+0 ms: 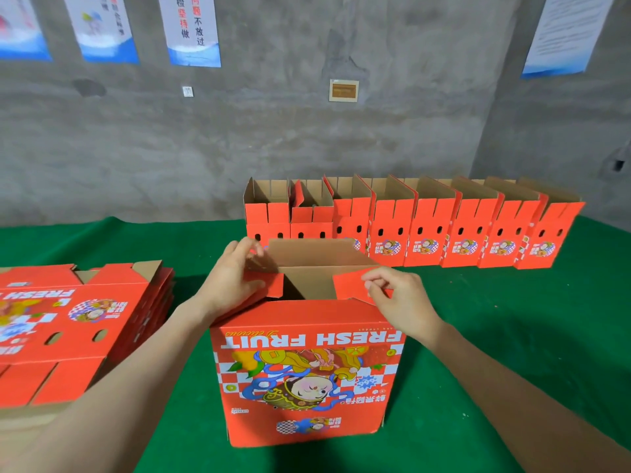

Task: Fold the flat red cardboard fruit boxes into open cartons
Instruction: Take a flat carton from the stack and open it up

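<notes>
A red "FRESH FRUIT" box (307, 373) stands upside down in front of me on the green table, its upper end open and brown inside. My left hand (232, 278) grips the left red flap (269, 285), fingers over its far edge. My right hand (399, 295) pinches the right red flap (351, 285), which tilts inward over the opening. A stack of flat red boxes (78, 322) lies at my left.
A row of several folded open cartons (426, 230) stands along the table's far edge by the grey wall. The green table (495, 336) stretches to the right of the box. Posters hang on the wall behind.
</notes>
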{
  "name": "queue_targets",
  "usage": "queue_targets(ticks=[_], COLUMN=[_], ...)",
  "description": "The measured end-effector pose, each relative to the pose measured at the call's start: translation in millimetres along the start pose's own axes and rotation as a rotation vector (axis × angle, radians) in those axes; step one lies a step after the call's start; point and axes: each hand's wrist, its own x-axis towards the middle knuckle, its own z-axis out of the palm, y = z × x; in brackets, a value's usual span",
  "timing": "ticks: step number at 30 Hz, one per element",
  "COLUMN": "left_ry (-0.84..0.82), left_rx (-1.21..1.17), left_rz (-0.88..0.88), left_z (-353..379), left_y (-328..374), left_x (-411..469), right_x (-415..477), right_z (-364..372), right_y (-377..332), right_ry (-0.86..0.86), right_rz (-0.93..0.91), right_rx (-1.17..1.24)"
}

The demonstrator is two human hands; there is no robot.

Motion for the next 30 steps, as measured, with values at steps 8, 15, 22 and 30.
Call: queue_targets(ticks=[8, 15, 22, 30], left_ry=[-0.187, -0.34, -0.356, -0.312], left_rx=[0.093, 0.297, 0.44, 0.514], left_rz=[-0.181, -0.332, -0.362, -0.366], left_z=[1.7, 5.6, 11.0, 16.6], left_y=[3.6, 7.5, 19.4, 24.5], left_x=[2.5, 5.9, 5.1, 0.3], right_x=[11.7, 39.3, 43.1, 33.6], right_z=[-4.4, 9.8, 18.2, 26.7], right_y=[1.7, -9.2, -12.9, -6.1], right_ry=[-0.239, -0.514, -0.508, -0.46], right_rz=[0.193, 0.328, 0.358, 0.293], right_rx=[-0.002, -0.365, -0.506, -0.554])
